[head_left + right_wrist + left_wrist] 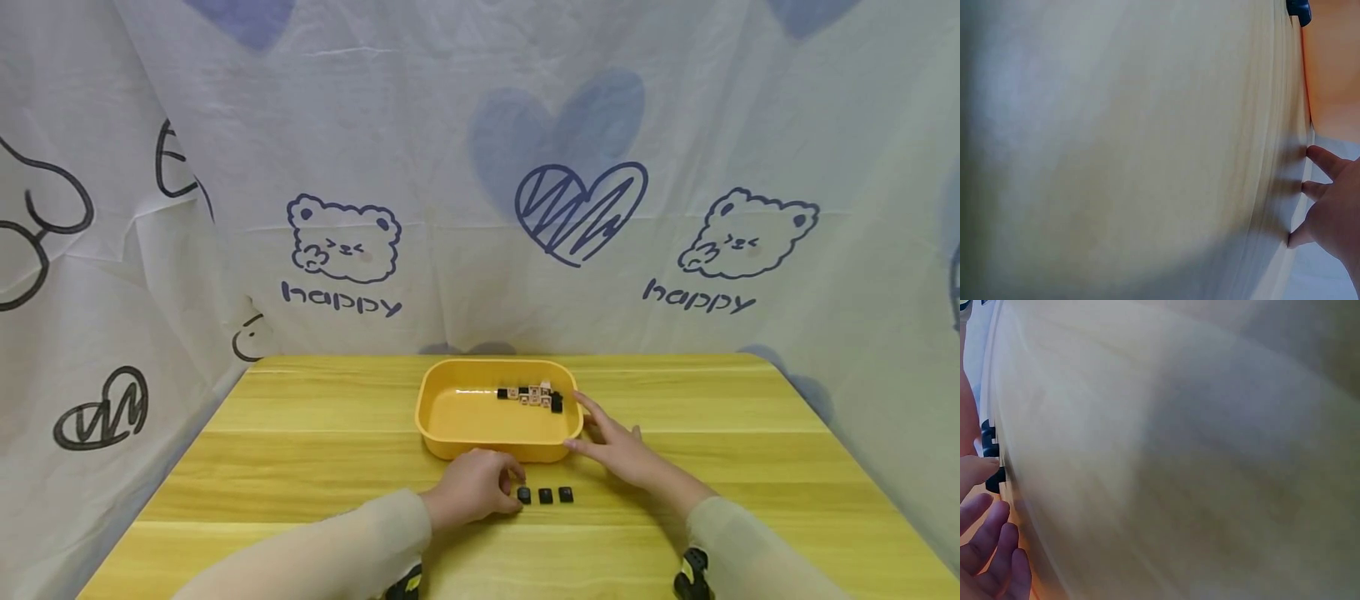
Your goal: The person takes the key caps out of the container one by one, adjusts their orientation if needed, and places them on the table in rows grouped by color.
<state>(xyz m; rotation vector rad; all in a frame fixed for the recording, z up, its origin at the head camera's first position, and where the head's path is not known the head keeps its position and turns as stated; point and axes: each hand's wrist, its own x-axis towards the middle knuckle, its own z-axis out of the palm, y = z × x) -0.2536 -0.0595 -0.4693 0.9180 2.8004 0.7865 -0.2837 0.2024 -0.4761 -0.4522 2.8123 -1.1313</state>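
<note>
Three small black keycaps stand in a short row on the table in front of the yellow tray (495,451): a left keycap (523,496), a middle keycap (545,496) and a right keycap (566,494). My left hand (471,492) is at the left keycap, its thumb and bent fingers apart on either side of its near edge. In the left wrist view the thumb (977,472) lies close by a dark keycap (996,480); contact is unclear. My right hand (626,450) is spread at the tray's right end. In the right wrist view several fingertips rest on the table.
Inside the tray, black and beige keycaps (534,395) cluster toward the right back. The wood-grain table (315,450) ends at the back against a white cloth (450,275) with printed hearts and bears. Another cloth hangs along the left side.
</note>
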